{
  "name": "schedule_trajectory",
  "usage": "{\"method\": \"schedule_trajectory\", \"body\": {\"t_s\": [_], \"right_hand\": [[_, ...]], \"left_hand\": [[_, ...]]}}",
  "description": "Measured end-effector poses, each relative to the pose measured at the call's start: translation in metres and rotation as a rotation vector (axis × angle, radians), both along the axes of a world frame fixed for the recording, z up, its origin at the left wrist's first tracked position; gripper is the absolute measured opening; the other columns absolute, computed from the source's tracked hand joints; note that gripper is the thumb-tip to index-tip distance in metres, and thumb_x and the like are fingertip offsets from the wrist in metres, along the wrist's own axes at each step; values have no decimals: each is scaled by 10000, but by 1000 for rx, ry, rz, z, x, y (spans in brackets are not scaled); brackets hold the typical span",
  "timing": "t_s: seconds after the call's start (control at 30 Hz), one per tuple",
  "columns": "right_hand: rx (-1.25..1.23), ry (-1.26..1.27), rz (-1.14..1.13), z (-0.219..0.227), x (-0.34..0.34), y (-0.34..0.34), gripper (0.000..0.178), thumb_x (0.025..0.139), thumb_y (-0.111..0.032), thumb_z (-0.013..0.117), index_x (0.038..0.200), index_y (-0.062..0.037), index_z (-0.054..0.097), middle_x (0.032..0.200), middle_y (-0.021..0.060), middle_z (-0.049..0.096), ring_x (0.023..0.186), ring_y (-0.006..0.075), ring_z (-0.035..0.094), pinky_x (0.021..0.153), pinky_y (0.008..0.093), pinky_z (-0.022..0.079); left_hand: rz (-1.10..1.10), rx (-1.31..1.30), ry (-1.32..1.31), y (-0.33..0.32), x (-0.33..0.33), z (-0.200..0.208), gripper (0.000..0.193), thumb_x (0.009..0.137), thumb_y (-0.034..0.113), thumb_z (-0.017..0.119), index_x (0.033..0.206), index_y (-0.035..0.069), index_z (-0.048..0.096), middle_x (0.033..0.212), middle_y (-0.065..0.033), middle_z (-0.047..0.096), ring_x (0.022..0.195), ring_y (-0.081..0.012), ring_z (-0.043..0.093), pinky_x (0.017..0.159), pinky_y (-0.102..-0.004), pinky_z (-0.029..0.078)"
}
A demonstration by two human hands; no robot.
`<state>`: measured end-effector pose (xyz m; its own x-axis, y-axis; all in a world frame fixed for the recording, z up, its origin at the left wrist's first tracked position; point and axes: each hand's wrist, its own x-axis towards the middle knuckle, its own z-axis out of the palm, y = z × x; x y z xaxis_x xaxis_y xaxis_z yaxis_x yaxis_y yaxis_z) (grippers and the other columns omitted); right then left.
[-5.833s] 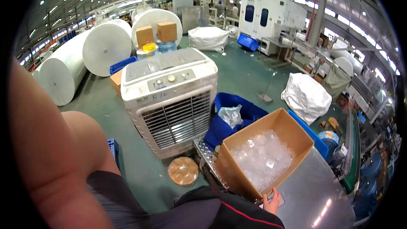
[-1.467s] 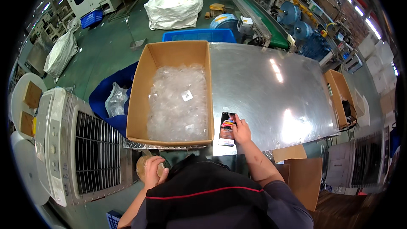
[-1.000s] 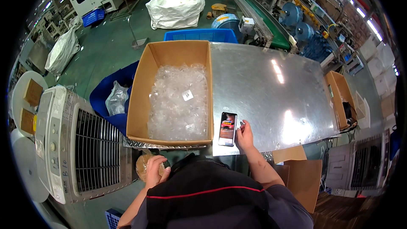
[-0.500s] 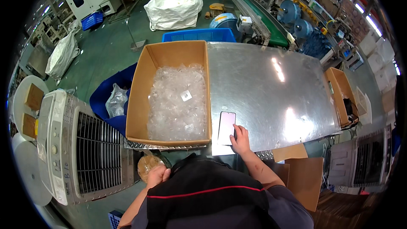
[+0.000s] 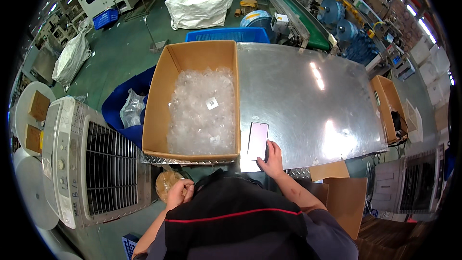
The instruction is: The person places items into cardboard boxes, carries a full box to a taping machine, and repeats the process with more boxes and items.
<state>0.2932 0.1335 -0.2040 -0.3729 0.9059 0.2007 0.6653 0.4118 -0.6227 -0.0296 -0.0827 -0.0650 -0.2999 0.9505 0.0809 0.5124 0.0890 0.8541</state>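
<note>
A smartphone (image 5: 258, 140) with a pale lit screen is at the near left part of the metal tabletop (image 5: 298, 101). My right hand (image 5: 272, 160) grips its lower right side, thumb over the bottom of the screen and fingers along the edge. Curled into a loose fist, my left hand (image 5: 180, 193) is close to my body, below the table's near edge, and nothing shows in it. Left of the phone stands an open cardboard box (image 5: 150, 110) filled with small clear plastic pieces (image 5: 199, 115). A small white label (image 5: 211, 103) lies on top of them.
A blue bin (image 5: 111, 105) with clear plastic bags and a grey slatted machine (image 5: 113, 168) stand at my left. Beyond the table are a blue crate (image 5: 228, 35), a white sack (image 5: 198, 7) and a green conveyor (image 5: 298, 17). Another cardboard box (image 5: 382, 101) sits right.
My right thumb has shifted from the phone's right edge down to the lower screen. My left hand has risen slightly and stays curled. The whole view has tilted a little.
</note>
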Motion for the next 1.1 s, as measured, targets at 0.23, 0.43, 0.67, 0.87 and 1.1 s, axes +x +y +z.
{"method": "schedule_trajectory", "body": {"t_s": [0.23, 0.43, 0.67, 0.87, 1.1], "right_hand": [[-37, 113, -47, -15, 5, 6, 789, 817, -154, 683, 1499, -10, 312, 1406, 266, 399, 1290, 434, 407, 1106, 490, 343], [-18, 50, -10, -10, 10, 13, 704, 835, -116, 655, 1478, -45, 378, 1394, 242, 430, 1280, 412, 426, 1099, 473, 360], [52, 16, 83, -5, 14, 12, 625, 817, -146, 683, 1406, -64, 489, 1381, 233, 449, 1247, 409, 465, 1070, 469, 401], [108, 18, 123, -4, 18, 10, 555, 813, -156, 684, 1348, -77, 559, 1380, 226, 455, 1246, 407, 470, 1060, 477, 413], [155, -165, -22, -3, 5, 34, 496, 886, -234, 633, 1354, -82, 567, 1448, 218, 428, 1313, 425, 410, 1101, 509, 346]], "left_hand": [[-27, 4, 35, 5, 2, 9, 98, 903, 74, 680, 982, 30, 644, 783, -100, 620, 729, -247, 626, 689, -346, 505], [-18, -40, 77, 3, 2, 11, 152, 923, 130, 670, 833, 40, 586, 755, -130, 608, 700, -302, 605, 649, -379, 484], [-44, -47, 129, -8, -8, -7, 198, 975, 133, 585, 813, 38, 520, 730, -147, 565, 659, -321, 561, 621, -404, 458], [49, -26, 14, -11, -7, -18, 147, 988, 137, 571, 889, 40, 521, 750, -143, 552, 657, -303, 548, 623, -393, 456], [11, -85, 11, -7, -5, -18, 170, 965, 149, 610, 863, 49, 519, 725, -135, 528, 645, -309, 532, 603, -406, 437]]}}
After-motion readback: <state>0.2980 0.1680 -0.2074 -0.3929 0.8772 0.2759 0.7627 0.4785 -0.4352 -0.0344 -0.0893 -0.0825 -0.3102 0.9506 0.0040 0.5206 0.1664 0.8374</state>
